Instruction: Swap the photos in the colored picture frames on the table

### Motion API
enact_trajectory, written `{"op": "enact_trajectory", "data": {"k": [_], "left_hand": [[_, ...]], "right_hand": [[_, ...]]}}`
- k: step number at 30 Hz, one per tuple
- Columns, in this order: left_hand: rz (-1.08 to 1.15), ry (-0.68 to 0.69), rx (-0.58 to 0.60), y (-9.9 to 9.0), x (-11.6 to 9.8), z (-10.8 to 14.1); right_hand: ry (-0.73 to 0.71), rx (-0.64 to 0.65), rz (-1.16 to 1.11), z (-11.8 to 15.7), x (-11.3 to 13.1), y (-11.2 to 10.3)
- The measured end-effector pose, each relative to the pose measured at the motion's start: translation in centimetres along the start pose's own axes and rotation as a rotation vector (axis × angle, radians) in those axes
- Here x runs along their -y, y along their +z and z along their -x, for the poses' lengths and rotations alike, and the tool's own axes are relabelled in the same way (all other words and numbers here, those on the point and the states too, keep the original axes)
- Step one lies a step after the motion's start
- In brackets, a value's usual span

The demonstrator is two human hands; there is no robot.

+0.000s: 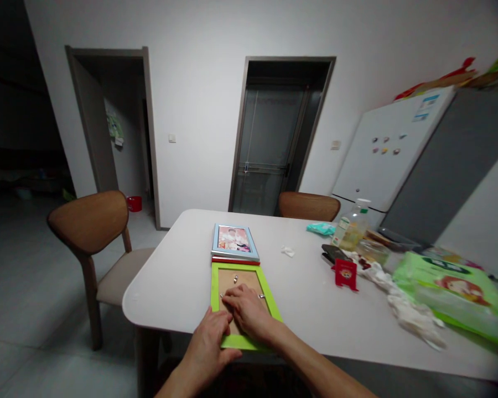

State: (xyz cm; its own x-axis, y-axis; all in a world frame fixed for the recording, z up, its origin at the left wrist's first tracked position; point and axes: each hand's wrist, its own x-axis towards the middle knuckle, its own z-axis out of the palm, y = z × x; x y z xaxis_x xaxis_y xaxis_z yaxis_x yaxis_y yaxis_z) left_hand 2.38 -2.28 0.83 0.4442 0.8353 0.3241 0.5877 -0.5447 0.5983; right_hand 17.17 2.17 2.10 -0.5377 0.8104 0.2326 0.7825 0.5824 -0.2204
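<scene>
A lime-green picture frame lies face down at the table's near edge, its brown backing board upward. Small metal clips show on the board, one at the top and one at the right. My left hand grips the frame's near left corner, thumb along the near edge and fingers bent over the side. Across the board reaches my right hand, fingers pressed together near the left side; what lies under the fingertips is hidden. Just beyond, a light-blue picture frame with a pink picture lies face up on a red-edged item.
Along the right of the white table are a red stand-like item, a dark wallet-like object, a plastic bottle, crumpled tissue and a green tissue pack. Wooden chairs stand at the left and far side.
</scene>
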Motion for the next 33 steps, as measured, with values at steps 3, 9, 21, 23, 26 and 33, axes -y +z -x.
{"op": "enact_trajectory", "data": {"k": [3, 9, 21, 23, 26, 33], "left_hand": [[0.007, -0.011, 0.009, 0.0, 0.2, -0.1], [-0.002, -0.010, 0.028, 0.3, 0.4, 0.1], [-0.033, 0.018, 0.007, 0.4, 0.6, 0.2], [-0.037, 0.011, 0.017, 0.4, 0.6, 0.2], [-0.043, 0.005, 0.016, 0.5, 0.7, 0.3], [-0.051, 0.002, 0.020, 0.6, 0.7, 0.4]], "right_hand": [[-0.063, -0.003, -0.053, 0.0, -0.1, 0.1], [-0.121, -0.023, -0.108, 0.1, -0.3, -0.2], [0.008, -0.125, -0.238, -0.4, -1.6, 0.6], [0.175, -0.211, -0.243, -1.0, -2.8, 0.9], [0.357, -0.220, -0.219, -2.4, -4.6, 1.0], [0.496, -0.178, -0.177, -5.4, -6.1, 1.8]]}}
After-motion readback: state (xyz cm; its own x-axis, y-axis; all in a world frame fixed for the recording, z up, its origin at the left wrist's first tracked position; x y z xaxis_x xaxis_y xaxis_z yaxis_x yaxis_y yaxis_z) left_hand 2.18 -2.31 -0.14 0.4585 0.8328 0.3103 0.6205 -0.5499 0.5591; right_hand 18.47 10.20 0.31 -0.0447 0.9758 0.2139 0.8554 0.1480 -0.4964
